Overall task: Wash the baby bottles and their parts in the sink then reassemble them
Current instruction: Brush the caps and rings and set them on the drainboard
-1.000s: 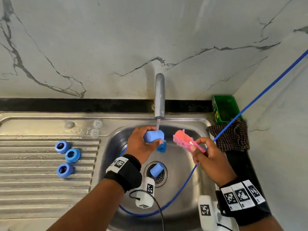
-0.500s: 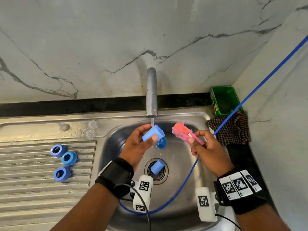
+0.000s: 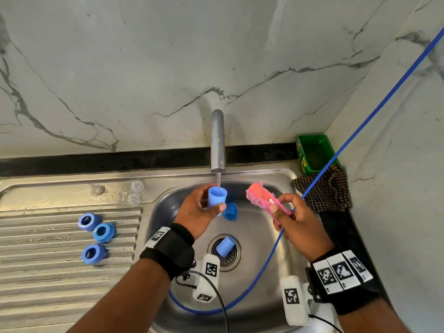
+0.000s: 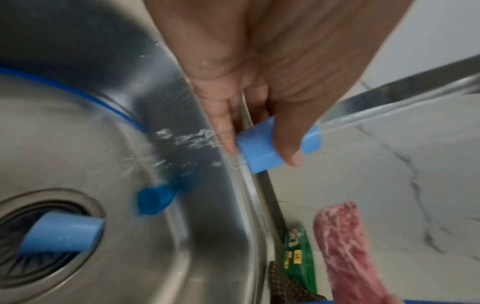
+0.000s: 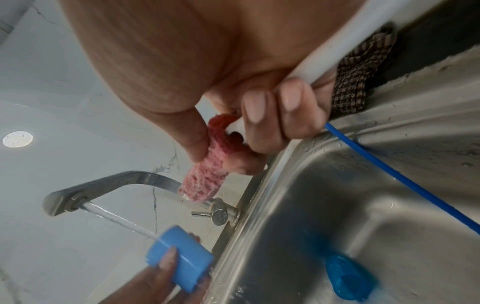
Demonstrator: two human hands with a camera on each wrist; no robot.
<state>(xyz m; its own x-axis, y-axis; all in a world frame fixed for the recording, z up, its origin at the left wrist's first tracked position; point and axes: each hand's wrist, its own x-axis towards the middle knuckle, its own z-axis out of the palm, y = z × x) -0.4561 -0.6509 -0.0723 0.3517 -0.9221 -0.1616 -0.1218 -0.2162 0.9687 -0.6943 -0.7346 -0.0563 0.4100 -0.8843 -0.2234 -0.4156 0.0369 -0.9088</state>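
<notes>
My left hand [image 3: 204, 207] grips a light blue bottle body [image 3: 217, 197] [image 4: 262, 149] [image 5: 179, 261] mouth up under the running tap [image 3: 218, 140], and water streams into it. My right hand [image 3: 288, 210] [image 5: 249, 131] pinches the white handle of a pink sponge brush [image 3: 260, 195] [image 5: 205, 181] [image 4: 348, 251], held just right of the bottle and apart from it. A second light blue bottle body [image 3: 225, 246] [image 4: 62, 234] lies on the drain. A darker blue cap [image 3: 231, 211] [image 4: 155, 200] [image 5: 350, 277] lies in the sink basin [image 3: 259, 239].
Three blue screw rings [image 3: 96, 233] sit on the ribbed drainboard [image 3: 48, 272] at left. Two clear nipples [image 3: 135, 192] rest near the sink's back rim. A green box [image 3: 314, 152] and a checked cloth [image 3: 324, 191] lie at right. A blue cable [image 3: 264, 267] crosses the basin.
My left hand has turned the bottle body from lying sideways to mouth up under the stream. The brush in my right hand has stayed close beside it.
</notes>
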